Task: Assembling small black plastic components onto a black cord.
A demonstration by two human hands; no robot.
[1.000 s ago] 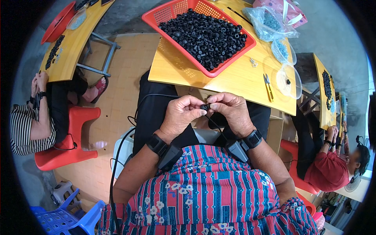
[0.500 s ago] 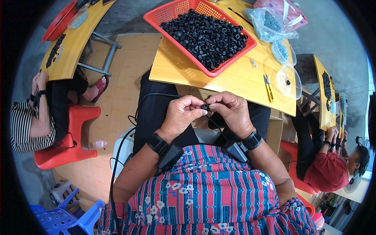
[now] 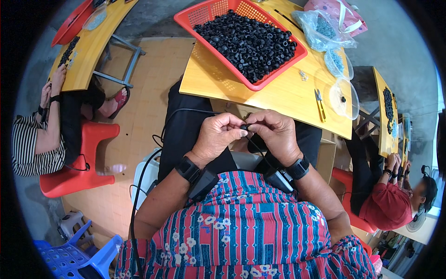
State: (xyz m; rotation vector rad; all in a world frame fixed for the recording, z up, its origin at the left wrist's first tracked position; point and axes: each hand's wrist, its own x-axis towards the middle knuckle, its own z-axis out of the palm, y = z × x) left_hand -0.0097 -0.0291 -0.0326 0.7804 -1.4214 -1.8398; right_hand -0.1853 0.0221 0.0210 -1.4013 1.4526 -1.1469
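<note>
Over my lap, just off the table's near edge, my left hand [image 3: 216, 135] pinches a small round black part [image 3: 244, 127] between thumb and fingertips. Thumb and forefinger of my right hand [image 3: 274, 132] meet at the same part from the other side; whether they hold something tiny of their own is hidden. Beyond my hands, a red plastic basket [image 3: 254, 87] sits on the yellow table [image 3: 209, 88], heaped with small black rubber-like parts [image 3: 246, 44] of the same look.
Yellow-handled snips [image 3: 320, 106] lie right of the basket, near a clear round lid [image 3: 341, 100] with one black part. Behind are a dish of small clear pieces [image 3: 334, 62] and a plastic bag [image 3: 320, 30]. Co-workers sit at tables left and right. A cable [image 3: 174, 114] crosses my lap.
My hands stay together at the black part with barely any shift. The view has tilted slightly. At the left table, the co-worker's hand has reached forward onto the tabletop.
</note>
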